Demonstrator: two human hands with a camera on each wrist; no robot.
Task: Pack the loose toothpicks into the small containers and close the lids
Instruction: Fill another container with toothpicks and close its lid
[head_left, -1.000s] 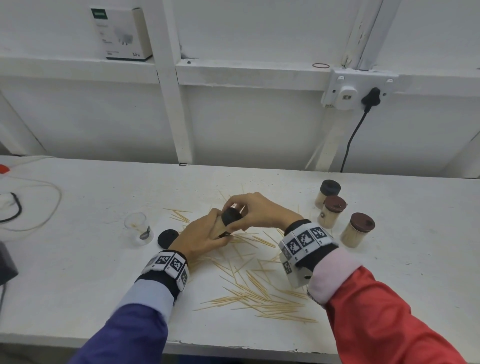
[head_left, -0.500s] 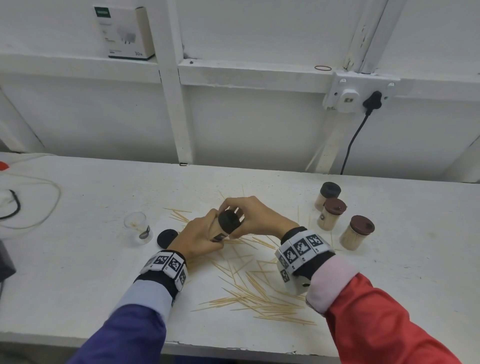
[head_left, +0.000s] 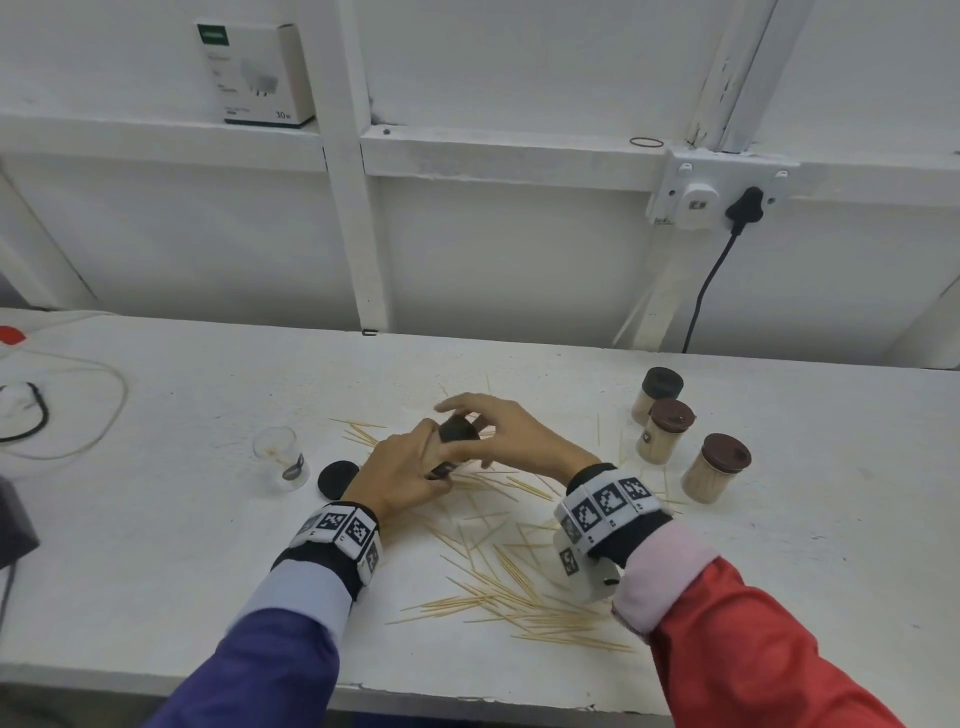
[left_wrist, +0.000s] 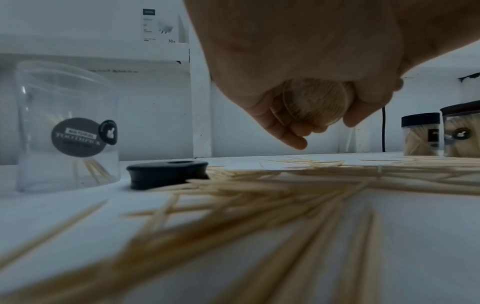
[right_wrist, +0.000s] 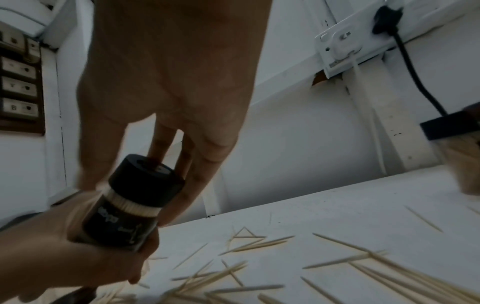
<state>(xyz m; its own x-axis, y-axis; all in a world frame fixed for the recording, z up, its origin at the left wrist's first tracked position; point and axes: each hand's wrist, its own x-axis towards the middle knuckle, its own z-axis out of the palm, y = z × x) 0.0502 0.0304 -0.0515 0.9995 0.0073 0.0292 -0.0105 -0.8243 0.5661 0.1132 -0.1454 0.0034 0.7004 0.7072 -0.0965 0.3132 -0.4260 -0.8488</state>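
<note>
While the left hand (head_left: 400, 470) grips a filled container (head_left: 448, 452) above the loose toothpicks (head_left: 519, 587), the right hand (head_left: 506, 428) spreads relaxed fingers over its black lid (head_left: 457, 430). From the left wrist, an empty jar (left_wrist: 66, 127) and spare lid (left_wrist: 167, 173) stand left of the toothpicks. The right wrist view shows fingertips (right_wrist: 158, 160) touching the lid.
</note>
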